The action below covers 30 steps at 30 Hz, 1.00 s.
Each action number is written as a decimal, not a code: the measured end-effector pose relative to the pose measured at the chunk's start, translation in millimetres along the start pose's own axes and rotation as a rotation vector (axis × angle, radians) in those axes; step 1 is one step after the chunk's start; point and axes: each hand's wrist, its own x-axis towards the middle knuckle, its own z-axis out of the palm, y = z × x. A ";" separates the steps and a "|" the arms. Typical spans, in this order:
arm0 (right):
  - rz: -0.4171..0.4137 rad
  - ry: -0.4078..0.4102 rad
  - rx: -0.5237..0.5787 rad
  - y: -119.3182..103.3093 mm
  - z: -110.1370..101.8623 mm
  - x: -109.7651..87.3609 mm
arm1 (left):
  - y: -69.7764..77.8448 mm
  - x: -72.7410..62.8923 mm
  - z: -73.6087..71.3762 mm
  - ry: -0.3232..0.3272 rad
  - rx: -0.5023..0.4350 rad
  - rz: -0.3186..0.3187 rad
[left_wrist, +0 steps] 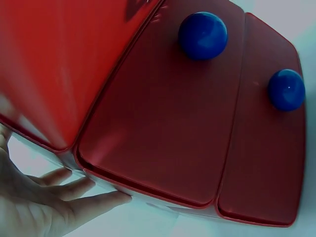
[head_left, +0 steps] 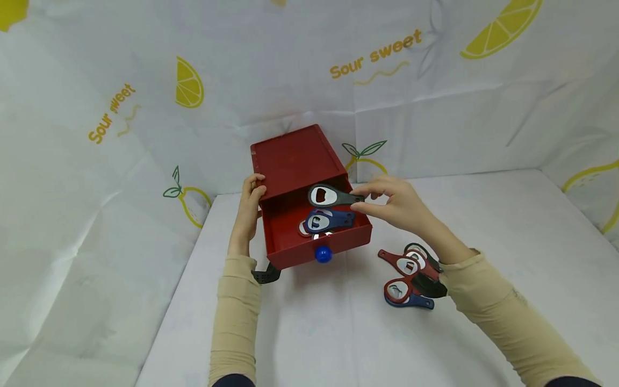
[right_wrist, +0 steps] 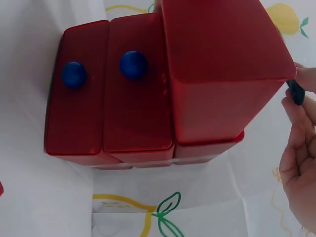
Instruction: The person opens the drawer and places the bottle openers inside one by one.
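A red drawer cabinet (head_left: 295, 158) stands with its top drawer (head_left: 290, 257) pulled out. My right hand (head_left: 398, 201) pinches a black bottle opener (head_left: 325, 195) by its handle end and holds it over that drawer. Inside lie a blue bottle opener (head_left: 333, 220) and others partly hidden beneath it. In the right wrist view only the dark handle end (right_wrist: 296, 92) of the held opener shows between thumb and fingers, beside the drawer. My left hand (head_left: 249, 207) rests against the cabinet's left side, its fingers (left_wrist: 101, 203) extended along the wall in the left wrist view.
On the white table to the right lies a pile of red, blue and black bottle openers (head_left: 397, 290), partly behind my right forearm. Two closed drawers with blue knobs (right_wrist: 133, 64) sit below the pulled-out one. A lemon-printed cloth (head_left: 271, 64) hangs behind.
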 end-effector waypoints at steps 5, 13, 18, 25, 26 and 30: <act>0.007 -0.125 -0.050 -4.8 4.2 13.3 | 5.1 0.7 3.9 -0.015 0.006 -0.005; 0.152 -0.328 -0.072 -1.6 18.2 15.8 | 4.0 -2.6 3.8 -0.020 0.009 -0.003; 0.121 -0.372 -0.166 -6.7 20.4 17.7 | -2.4 -4.0 -1.7 -0.016 -0.008 0.042; 0.145 -0.385 -0.196 -11.3 21.9 17.8 | -1.1 -6.8 -0.3 -0.003 -0.006 0.072; 0.163 -0.385 -0.185 -11.0 21.9 17.0 | -0.9 -6.8 0.4 -0.002 -0.006 0.067; 0.219 -0.388 -0.151 -10.8 21.1 14.2 | -0.3 -6.5 4.4 -0.002 -0.007 0.041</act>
